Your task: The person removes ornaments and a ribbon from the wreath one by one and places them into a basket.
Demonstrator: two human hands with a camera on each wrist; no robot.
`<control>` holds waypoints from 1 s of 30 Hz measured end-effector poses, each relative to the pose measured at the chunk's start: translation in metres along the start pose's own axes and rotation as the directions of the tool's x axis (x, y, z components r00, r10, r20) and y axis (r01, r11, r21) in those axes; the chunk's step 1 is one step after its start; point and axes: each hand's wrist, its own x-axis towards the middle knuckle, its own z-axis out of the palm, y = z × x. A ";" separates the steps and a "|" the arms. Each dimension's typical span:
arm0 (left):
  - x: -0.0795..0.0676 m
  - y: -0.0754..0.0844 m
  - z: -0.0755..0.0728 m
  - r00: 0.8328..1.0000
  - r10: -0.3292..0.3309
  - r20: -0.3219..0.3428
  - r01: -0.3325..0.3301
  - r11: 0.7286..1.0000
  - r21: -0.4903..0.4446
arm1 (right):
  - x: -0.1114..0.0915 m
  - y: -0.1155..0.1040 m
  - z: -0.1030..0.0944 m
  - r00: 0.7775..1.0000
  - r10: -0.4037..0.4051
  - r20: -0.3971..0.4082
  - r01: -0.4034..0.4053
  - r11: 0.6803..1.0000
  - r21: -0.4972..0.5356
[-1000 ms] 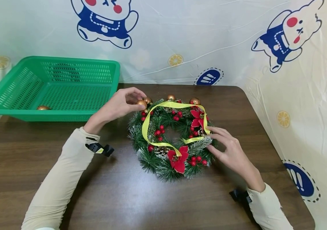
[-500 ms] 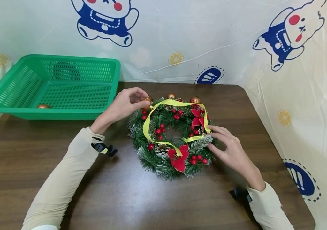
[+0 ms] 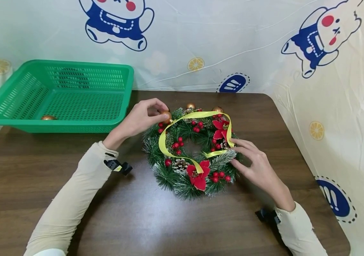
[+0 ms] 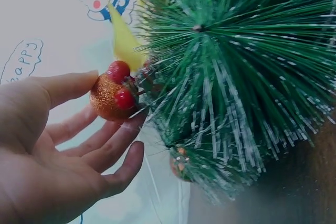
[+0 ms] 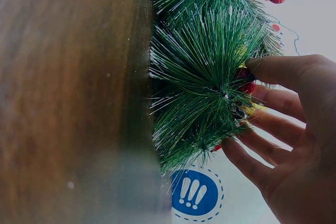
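A green Christmas wreath point(image 3: 169, 177) lies on the table, with red berries, pinecones and red poinsettias point(image 3: 198, 176). A yellow ribbon point(image 3: 162, 142) loops over its top. At the wreath's upper left edge, my left hand point(image 3: 142, 119) pinches a gold glittery bauble point(image 4: 107, 100) between thumb and fingers, beside two red berries point(image 4: 125, 98). My right hand point(image 3: 258, 165) holds the wreath's right side, its thumb and fingers around a frosted sprig point(image 3: 221, 161) near the ribbon. Two more gold baubles point(image 3: 190, 106) sit along the far edge of the wreath.
A green plastic basket point(image 3: 111, 126) stands at the back left, with a gold bauble point(image 3: 48, 117) inside. Behind the dark wooden table point(image 3: 156, 227) hangs a pale printed cloth point(image 3: 182, 35), which also runs down the right side.
My left hand has moved slightly right with the bauble, closer against the wreath's upper left edge. Another bauble seen just behind it earlier is now hidden. The right hand has stayed in place.
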 end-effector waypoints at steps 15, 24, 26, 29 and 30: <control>-0.006 0.011 -0.014 0.998 0.058 0.037 -0.055 0.997 -0.062 | 0.000 0.002 0.000 1.000 -0.019 -0.005 0.018 1.000 -0.004; -0.009 0.019 -0.029 0.991 0.068 -0.112 -0.081 0.991 -0.108 | 0.001 0.001 0.000 1.000 -0.022 -0.006 0.022 1.000 -0.006; -0.010 0.021 -0.032 0.988 0.071 -0.137 -0.087 0.989 -0.120 | 0.000 0.001 0.000 1.000 -0.026 -0.005 0.026 1.000 -0.008; -0.012 0.023 -0.037 0.983 0.076 -0.165 -0.099 0.985 -0.139 | 0.000 0.002 0.000 0.999 -0.032 -0.007 0.032 0.999 -0.015; -0.013 0.024 -0.039 0.982 0.078 -0.172 -0.103 0.984 -0.143 | 0.000 0.002 0.000 0.999 -0.036 -0.009 0.035 0.999 -0.015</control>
